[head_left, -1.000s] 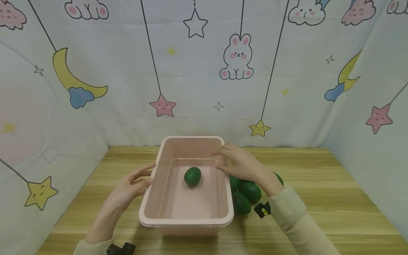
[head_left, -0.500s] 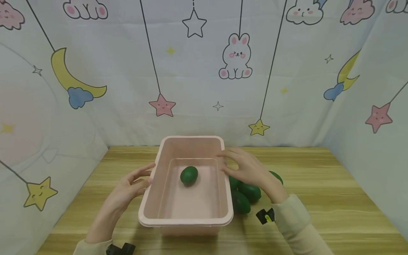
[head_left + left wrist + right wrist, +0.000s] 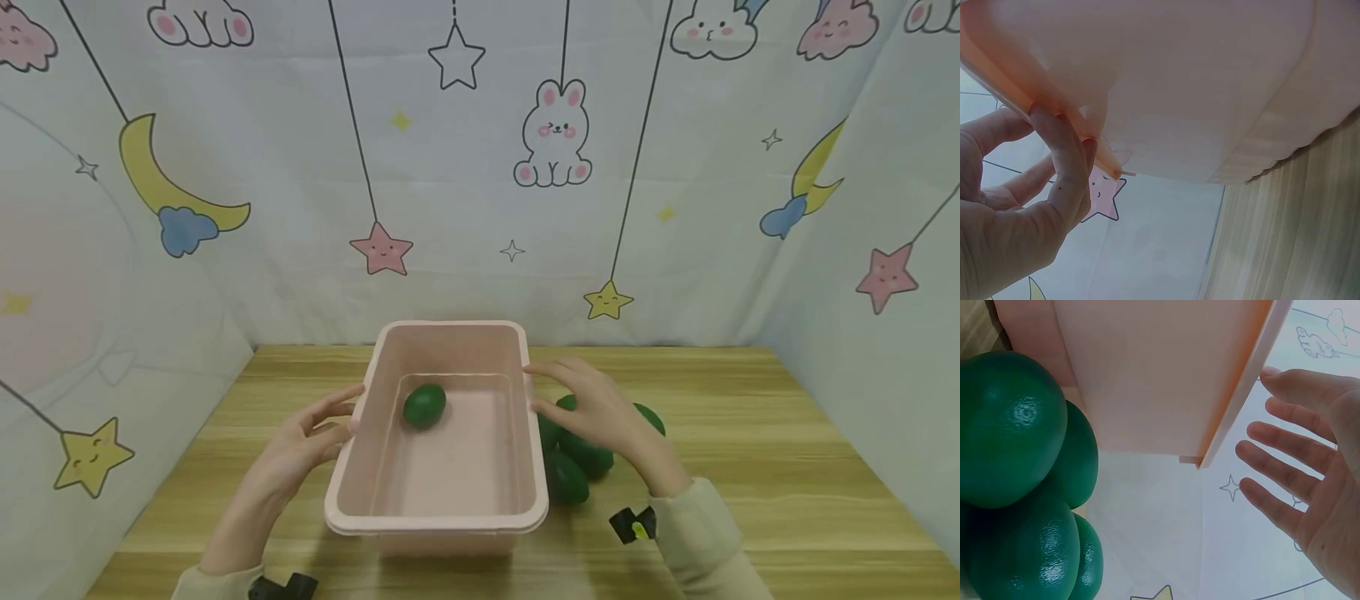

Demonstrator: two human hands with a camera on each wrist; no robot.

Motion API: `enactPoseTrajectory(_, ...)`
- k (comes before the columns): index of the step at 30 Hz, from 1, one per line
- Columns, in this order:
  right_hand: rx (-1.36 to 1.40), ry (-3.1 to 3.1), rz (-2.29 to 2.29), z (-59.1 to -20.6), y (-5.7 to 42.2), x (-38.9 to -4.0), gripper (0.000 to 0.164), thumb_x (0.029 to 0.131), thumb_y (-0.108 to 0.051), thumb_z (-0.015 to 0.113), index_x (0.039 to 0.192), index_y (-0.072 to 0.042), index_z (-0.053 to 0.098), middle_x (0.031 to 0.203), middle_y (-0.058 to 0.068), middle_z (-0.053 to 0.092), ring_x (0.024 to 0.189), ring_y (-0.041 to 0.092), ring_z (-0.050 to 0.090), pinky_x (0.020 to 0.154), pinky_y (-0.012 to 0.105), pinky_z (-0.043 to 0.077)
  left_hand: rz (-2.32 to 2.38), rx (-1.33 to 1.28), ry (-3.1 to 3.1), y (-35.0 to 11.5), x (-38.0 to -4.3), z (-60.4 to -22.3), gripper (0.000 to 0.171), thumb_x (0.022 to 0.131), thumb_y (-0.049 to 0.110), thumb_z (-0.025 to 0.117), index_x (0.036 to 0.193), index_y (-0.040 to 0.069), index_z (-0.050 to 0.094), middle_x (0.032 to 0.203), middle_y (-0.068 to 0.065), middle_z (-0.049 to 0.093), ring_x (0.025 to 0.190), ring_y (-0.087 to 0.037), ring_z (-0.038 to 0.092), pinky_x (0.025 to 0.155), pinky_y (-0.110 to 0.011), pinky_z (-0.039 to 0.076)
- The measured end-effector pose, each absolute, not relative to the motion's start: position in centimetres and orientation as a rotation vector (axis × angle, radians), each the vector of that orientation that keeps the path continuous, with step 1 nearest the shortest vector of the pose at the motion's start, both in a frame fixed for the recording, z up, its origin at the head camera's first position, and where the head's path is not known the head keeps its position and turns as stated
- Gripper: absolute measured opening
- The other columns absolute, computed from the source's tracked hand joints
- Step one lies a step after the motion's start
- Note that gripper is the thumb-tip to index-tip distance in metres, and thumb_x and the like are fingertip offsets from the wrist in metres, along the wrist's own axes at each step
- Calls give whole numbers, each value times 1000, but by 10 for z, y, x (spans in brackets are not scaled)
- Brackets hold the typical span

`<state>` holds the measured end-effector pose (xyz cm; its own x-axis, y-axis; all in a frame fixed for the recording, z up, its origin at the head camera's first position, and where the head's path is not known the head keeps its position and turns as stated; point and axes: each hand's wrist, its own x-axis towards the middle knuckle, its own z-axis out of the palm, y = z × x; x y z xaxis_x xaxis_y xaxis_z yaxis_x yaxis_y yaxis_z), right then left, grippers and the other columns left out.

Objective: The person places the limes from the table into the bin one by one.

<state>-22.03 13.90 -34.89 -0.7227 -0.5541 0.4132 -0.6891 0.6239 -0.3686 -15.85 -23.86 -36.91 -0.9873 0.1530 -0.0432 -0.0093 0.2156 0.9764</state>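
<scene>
Left hand point(image 3: 300, 443): we're pinching the tub point(image 3: 438, 524)
Right hand point(image 3: 594, 404): fingers spread, gripping nothing
Green fruit point(image 3: 424, 406): could roll if we tilt

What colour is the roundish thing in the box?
The roundish thing is dark green, best seen in the head view.

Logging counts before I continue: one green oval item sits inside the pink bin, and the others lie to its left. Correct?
Not left: the head view shows the other green items to the right of the pink bin. The rest stands.
</scene>
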Motion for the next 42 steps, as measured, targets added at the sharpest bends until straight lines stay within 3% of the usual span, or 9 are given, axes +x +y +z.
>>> enactPoseTrajectory(22, 862, -2544, 939, -370, 164, -209, 45, 89, -24, 70, 132, -21, 57, 134, 4, 58, 128, 26, 51, 102, 51, 44, 1883, 125, 2351, -239, -159, -370, 59, 95, 23, 61, 148, 12, 37, 138, -22, 45, 102, -1, 61, 85, -26, 53)
enactPoseTrajectory(42, 743, -2521, 947, -395, 186, -211, 44, 87, -19, 72, 128, -14, 60, 128, 9, 63, 120, 29, 57, 99, 51, 46, 1879, 135, 2352, -237, -159, -368, 58, 96, 22, 59, 148, 10, 36, 138, -23, 43, 102, -1, 61, 85, -25, 53)
